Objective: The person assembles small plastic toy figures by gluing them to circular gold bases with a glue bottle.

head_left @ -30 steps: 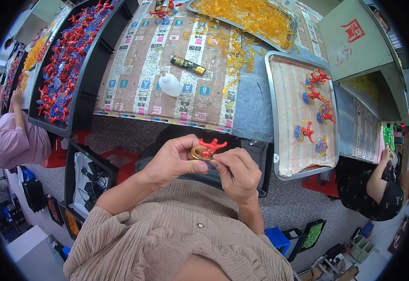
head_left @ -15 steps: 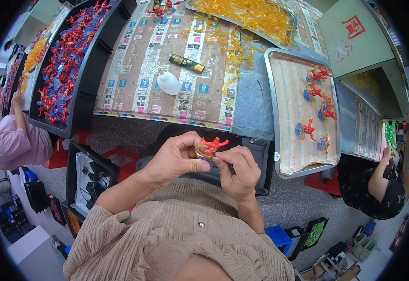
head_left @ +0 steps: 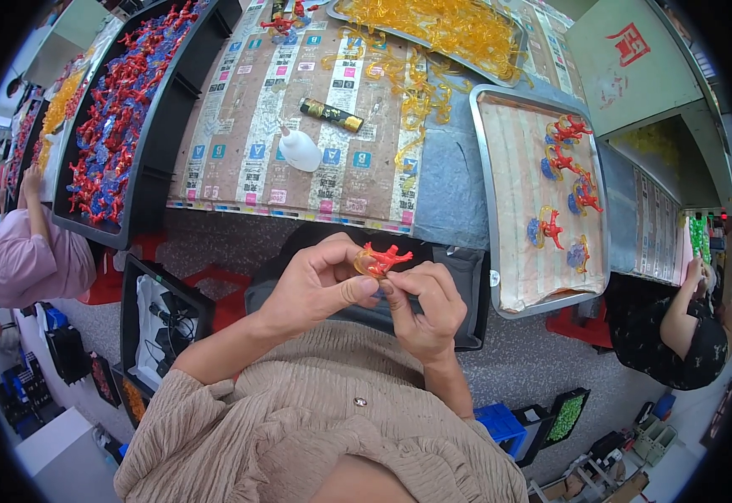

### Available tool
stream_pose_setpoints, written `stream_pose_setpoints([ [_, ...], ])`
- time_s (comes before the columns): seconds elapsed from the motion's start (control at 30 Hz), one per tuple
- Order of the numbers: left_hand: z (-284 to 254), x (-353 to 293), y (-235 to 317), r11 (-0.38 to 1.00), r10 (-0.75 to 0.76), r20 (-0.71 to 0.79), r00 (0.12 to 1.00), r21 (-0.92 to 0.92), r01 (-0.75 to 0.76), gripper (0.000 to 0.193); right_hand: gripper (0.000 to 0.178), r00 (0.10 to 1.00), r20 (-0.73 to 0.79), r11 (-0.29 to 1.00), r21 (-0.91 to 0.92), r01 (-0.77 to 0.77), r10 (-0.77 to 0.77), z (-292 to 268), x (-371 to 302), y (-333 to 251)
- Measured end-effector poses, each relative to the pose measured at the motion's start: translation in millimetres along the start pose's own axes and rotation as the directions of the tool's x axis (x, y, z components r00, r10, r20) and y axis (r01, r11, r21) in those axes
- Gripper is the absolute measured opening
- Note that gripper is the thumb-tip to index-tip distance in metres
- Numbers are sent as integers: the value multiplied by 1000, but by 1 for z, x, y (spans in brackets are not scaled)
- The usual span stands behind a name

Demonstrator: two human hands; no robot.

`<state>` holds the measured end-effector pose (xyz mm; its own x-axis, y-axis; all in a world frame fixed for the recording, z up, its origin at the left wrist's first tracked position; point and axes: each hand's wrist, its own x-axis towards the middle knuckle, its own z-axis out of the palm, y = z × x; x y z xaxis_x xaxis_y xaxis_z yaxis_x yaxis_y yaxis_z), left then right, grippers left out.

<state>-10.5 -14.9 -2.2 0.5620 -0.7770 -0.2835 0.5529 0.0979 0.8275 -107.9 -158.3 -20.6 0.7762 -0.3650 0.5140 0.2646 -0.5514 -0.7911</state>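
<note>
A small red toy figure with a yellow translucent piece is held up in front of my chest, just off the table's near edge. My left hand pinches it from the left, thumb and index finger closed on it. From the other side my right hand grips its lower part with closed thumb and fingers. The figure's base is mostly hidden by my fingertips. Straight ahead on the table lie a white squeeze bottle and a black and gold cylinder.
A metal tray at right holds several red figures with yellow and blue parts. Behind it, another tray overflows with yellow translucent pieces. A black crate of red and blue parts stands at left. People sit on both sides.
The red figure has tilted slightly and shifted a little to the right between my fingers. Both hands stay in almost the same place.
</note>
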Motion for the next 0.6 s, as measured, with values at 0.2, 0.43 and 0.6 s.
stream_pose_setpoints([
  [0.2, 6, 0, -5, 951, 176, -33, 984, 265, -161, 17, 15, 999, -25, 999, -11, -37, 37, -1, -2, 0],
  [0.43, 9, 7, -10, 778, 385, -71, 920, 561, -282, 17, 15, 991, -8, 991, -33, -131, 130, -3, -3, -3],
  [0.6, 6, 15, -10, 238, 608, 260, 750, 842, -485, 36, 15, 971, -7, 970, 30, -240, 241, -4, 4, -19],
])
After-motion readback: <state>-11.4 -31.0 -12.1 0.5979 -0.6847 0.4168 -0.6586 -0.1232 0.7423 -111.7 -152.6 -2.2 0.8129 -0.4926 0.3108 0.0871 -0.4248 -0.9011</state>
